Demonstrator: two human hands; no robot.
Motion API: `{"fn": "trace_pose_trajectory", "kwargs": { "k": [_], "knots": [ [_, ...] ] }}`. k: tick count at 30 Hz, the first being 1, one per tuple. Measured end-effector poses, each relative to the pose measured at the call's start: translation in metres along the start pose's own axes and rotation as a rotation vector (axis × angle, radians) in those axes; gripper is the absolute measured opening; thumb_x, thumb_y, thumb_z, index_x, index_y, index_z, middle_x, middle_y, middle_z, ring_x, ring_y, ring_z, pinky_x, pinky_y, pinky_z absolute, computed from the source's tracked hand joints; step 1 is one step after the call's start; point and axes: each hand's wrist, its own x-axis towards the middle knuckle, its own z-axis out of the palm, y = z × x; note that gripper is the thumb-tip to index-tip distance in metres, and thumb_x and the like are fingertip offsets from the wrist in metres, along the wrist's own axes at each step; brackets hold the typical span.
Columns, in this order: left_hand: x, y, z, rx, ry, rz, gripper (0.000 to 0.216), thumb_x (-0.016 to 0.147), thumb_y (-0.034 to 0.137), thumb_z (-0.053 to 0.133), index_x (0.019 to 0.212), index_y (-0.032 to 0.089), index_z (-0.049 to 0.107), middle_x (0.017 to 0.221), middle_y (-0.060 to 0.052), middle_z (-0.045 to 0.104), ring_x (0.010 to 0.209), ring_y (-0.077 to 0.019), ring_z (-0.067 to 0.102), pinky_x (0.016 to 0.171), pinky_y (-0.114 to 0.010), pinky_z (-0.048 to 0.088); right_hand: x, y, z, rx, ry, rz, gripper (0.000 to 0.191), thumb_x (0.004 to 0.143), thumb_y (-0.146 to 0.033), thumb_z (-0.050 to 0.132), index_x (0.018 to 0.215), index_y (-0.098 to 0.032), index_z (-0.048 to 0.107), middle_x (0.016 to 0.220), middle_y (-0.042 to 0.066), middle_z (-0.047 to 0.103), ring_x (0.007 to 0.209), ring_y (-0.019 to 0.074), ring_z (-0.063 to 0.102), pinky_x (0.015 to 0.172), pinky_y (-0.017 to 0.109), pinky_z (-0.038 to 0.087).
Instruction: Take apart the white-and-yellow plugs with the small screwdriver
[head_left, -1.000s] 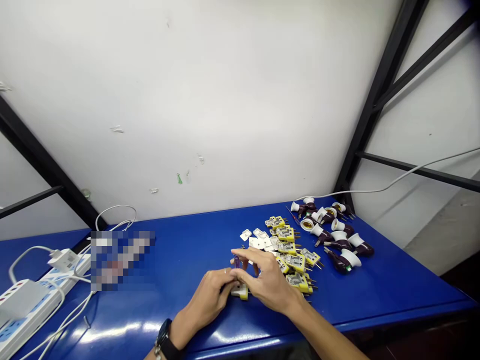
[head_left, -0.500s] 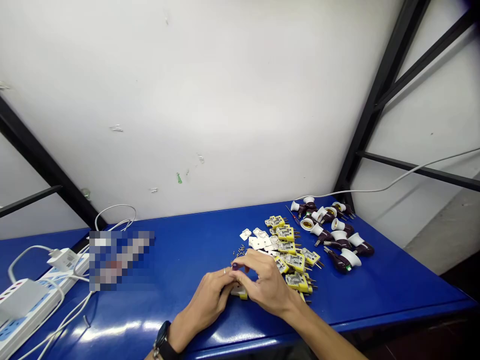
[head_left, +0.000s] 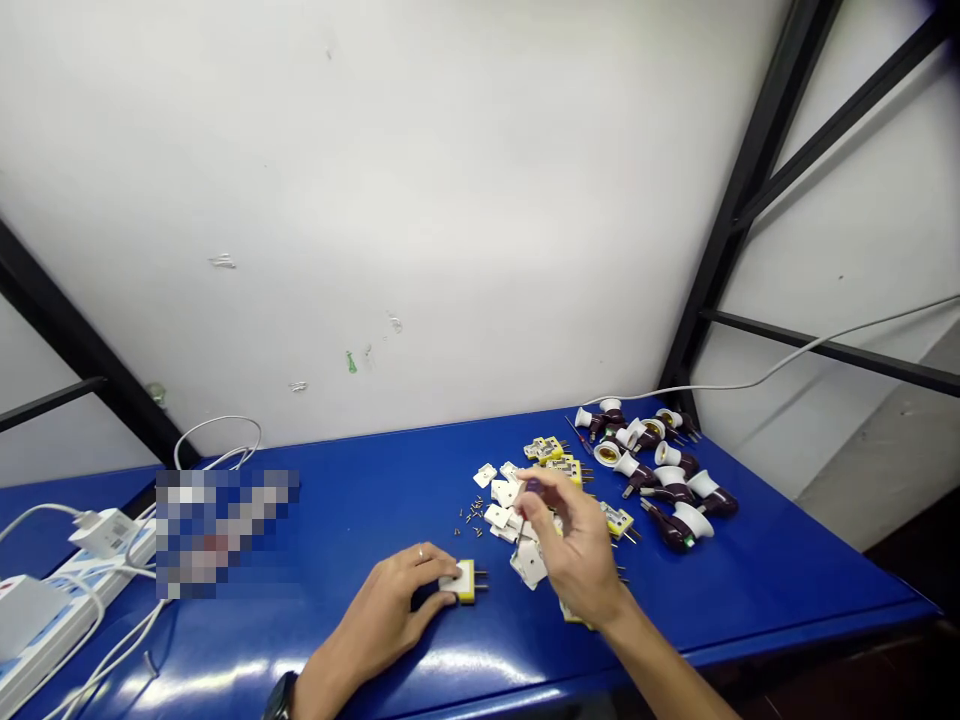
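Note:
On the blue table [head_left: 360, 520] my left hand [head_left: 394, 605] rests with its fingertips closed on a yellow and white plug [head_left: 466, 582], whose two pins point right. My right hand [head_left: 577, 555] is lifted a little to the right of it, above the heap of plug parts. Its fingers pinch a small dark purple tool handle [head_left: 533, 487], which sticks up from the fingertips. A white plug cover [head_left: 529, 566] lies just left of that hand; I cannot tell whether the hand touches it.
Yellow plug bodies [head_left: 559, 462], white covers [head_left: 496, 492] and tiny screws [head_left: 471, 515] lie mid-table. Brown and white lamp sockets [head_left: 664, 475] sit at the right. A white power strip [head_left: 41, 625] with cables is at the left. Black frame bars [head_left: 720, 230] rise behind.
My right hand has left the plug and moved right and up over the parts heap, with the purple tool in it. My left hand stays on the plug. The view shifted slightly.

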Motion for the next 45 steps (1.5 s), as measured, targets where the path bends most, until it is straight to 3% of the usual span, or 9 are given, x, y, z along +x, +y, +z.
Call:
{"fn": "trace_pose_trajectory", "kwargs": {
  "k": [4, 10, 14, 22, 27, 32, 36, 40, 45],
  "knots": [
    [-0.02, -0.048, -0.031, 0.119, 0.206, -0.108, 0.018, 0.096, 0.037, 0.059, 0.099, 0.024, 0.072, 0.106, -0.004, 0.075, 0.097, -0.0217, 0.071, 0.089, -0.031, 0.055, 0.023, 0.021, -0.05, -0.345, 0.03, 0.061, 0.026, 0.1, -0.035, 0.048, 0.111, -0.02, 0.067, 0.095, 0.007, 0.069, 0.082, 0.0213, 0.065, 0.074, 0.032, 0.053],
    [-0.031, -0.102, -0.064, 0.41, 0.288, -0.386, 0.035, 0.093, 0.042, 0.056, 0.12, 0.023, 0.067, 0.119, -0.007, 0.071, 0.103, -0.0285, 0.069, 0.09, -0.043, 0.056, 0.036, 0.064, -0.093, -0.865, -0.208, 0.167, 0.038, 0.083, -0.048, 0.069, 0.107, -0.019, 0.071, 0.1, 0.009, 0.068, 0.09, 0.0272, 0.069, 0.076, 0.035, 0.052],
    [-0.009, -0.077, -0.046, 0.469, 0.339, -0.232, 0.034, 0.095, 0.033, 0.053, 0.125, 0.024, 0.065, 0.129, -0.009, 0.066, 0.117, -0.0287, 0.061, 0.102, -0.047, 0.05, 0.034, 0.074, -0.093, -0.92, -0.279, 0.135, 0.031, 0.084, -0.047, 0.067, 0.101, -0.022, 0.072, 0.099, 0.007, 0.068, 0.09, 0.026, 0.069, 0.073, 0.033, 0.051],
    [0.081, 0.011, 0.01, 0.291, 0.085, 0.013, 0.026, 0.098, 0.021, 0.054, 0.119, 0.026, 0.069, 0.12, -0.008, 0.07, 0.107, -0.0247, 0.063, 0.091, -0.038, 0.05, 0.033, 0.045, -0.084, -0.715, -0.162, 0.093, 0.032, 0.078, -0.049, 0.074, 0.093, -0.021, 0.069, 0.093, 0.006, 0.069, 0.082, 0.0242, 0.067, 0.069, 0.033, 0.05],
    [0.124, 0.019, 0.024, 0.291, -0.054, -0.034, 0.022, 0.094, 0.021, 0.059, 0.11, 0.025, 0.074, 0.114, -0.008, 0.073, 0.103, -0.0267, 0.066, 0.086, -0.036, 0.051, -0.015, 0.004, -0.046, -0.527, -0.398, 0.049, 0.024, 0.07, -0.036, 0.083, 0.086, -0.024, 0.069, 0.085, 0.002, 0.069, 0.073, 0.0211, 0.065, 0.066, 0.03, 0.05],
    [0.137, 0.015, 0.031, 0.285, -0.061, -0.058, 0.021, 0.091, 0.023, 0.065, 0.11, 0.021, 0.074, 0.107, -0.011, 0.075, 0.101, -0.0269, 0.068, 0.086, -0.035, 0.052, -0.06, 0.009, -0.003, -0.613, -0.549, 0.107, 0.027, 0.065, -0.035, 0.085, 0.084, -0.023, 0.071, 0.088, 0.003, 0.07, 0.073, 0.0218, 0.067, 0.065, 0.029, 0.05],
    [0.126, 0.013, 0.02, 0.217, 0.035, -0.052, 0.023, 0.093, 0.027, 0.062, 0.113, 0.021, 0.072, 0.11, -0.01, 0.074, 0.103, -0.027, 0.066, 0.091, -0.039, 0.051, -0.072, 0.028, 0.015, -0.656, -0.594, 0.078, 0.031, 0.067, -0.039, 0.084, 0.092, -0.023, 0.073, 0.096, 0.005, 0.072, 0.081, 0.0247, 0.07, 0.071, 0.03, 0.052],
    [0.082, 0.006, -0.002, -0.016, 0.126, -0.091, 0.026, 0.093, 0.033, 0.063, 0.115, 0.023, 0.072, 0.106, -0.007, 0.075, 0.094, -0.0228, 0.067, 0.089, -0.036, 0.051, -0.074, 0.039, 0.024, -0.689, -0.538, 0.054, 0.034, 0.071, -0.037, 0.085, 0.1, -0.023, 0.073, 0.103, 0.006, 0.073, 0.088, 0.027, 0.072, 0.077, 0.032, 0.054],
    [0.018, -0.001, -0.01, -0.089, 0.012, -0.177, 0.025, 0.092, 0.033, 0.067, 0.115, 0.025, 0.071, 0.113, -0.005, 0.074, 0.103, -0.0233, 0.067, 0.095, -0.036, 0.049, -0.066, 0.045, 0.028, -0.708, -0.498, 0.0, 0.036, 0.075, -0.029, 0.084, 0.108, -0.024, 0.072, 0.109, 0.009, 0.073, 0.086, 0.0276, 0.073, 0.075, 0.035, 0.057]
  ]
}}
